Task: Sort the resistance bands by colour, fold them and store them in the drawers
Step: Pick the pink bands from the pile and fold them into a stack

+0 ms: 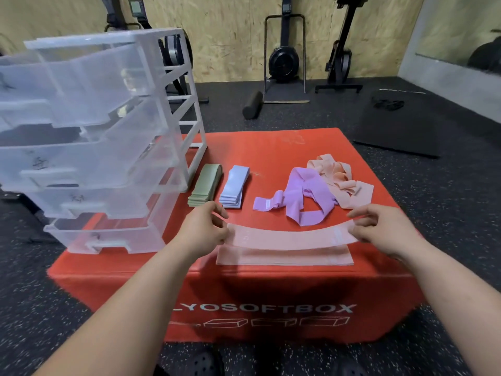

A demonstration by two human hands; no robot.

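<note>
A pink resistance band [287, 236] is stretched flat between my left hand [202, 229] and my right hand [379, 230], each pinching one end, just above a flat pile of pink bands [284, 258] near the front edge of the red soft box [271, 147]. A folded green stack [204, 189] and a folded blue stack [234, 190] lie side by side beyond my left hand. Loose purple bands [301, 199] and loose peach bands [340, 180] lie tangled at the right. The clear plastic drawer unit [89, 147] stands on the box's left, with its drawers pulled out.
Dark speckled rubber floor surrounds the box. A black foam roller [252, 104], exercise machines [284, 58] and a black mat [401, 126] stand farther back by the wooden wall. My dark shoes [203, 365] show below the box.
</note>
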